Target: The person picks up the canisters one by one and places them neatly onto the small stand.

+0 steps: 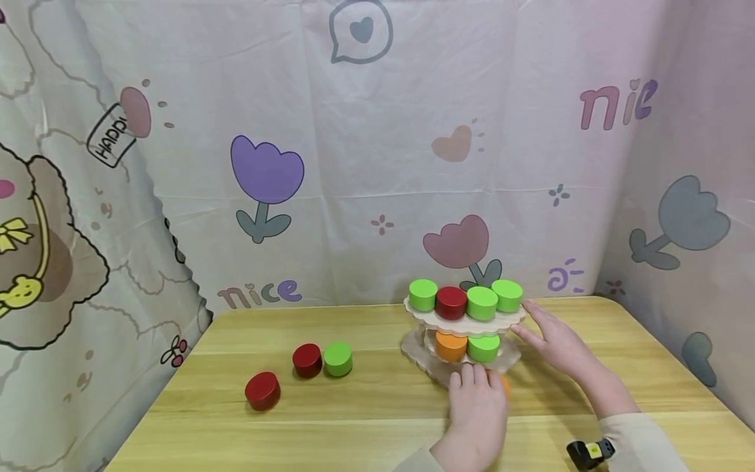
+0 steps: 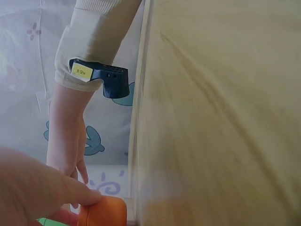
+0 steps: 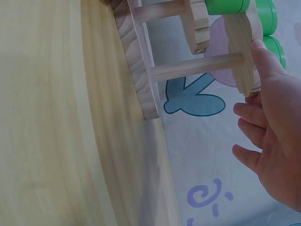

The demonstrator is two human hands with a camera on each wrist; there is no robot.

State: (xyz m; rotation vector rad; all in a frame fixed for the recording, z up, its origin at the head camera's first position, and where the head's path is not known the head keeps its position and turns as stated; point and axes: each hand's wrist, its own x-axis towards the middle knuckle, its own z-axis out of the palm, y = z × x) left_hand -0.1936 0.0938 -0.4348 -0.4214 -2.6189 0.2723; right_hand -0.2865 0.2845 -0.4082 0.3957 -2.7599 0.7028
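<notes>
A tiered wooden stand with scalloped edges is at the right of the table. Its top tier carries a dark red round block and several green ones. Below, an orange block sits beside a green block. At the stand's front, my left hand pinches another orange block, mostly covered in the head view. My right hand touches the top tier's right rim with thumb and forefinger, the other fingers loose.
To the left on the wooden table lie two dark red blocks and one green block. A patterned cloth hangs behind the table and along its sides. A dark wrist camera is on the right sleeve.
</notes>
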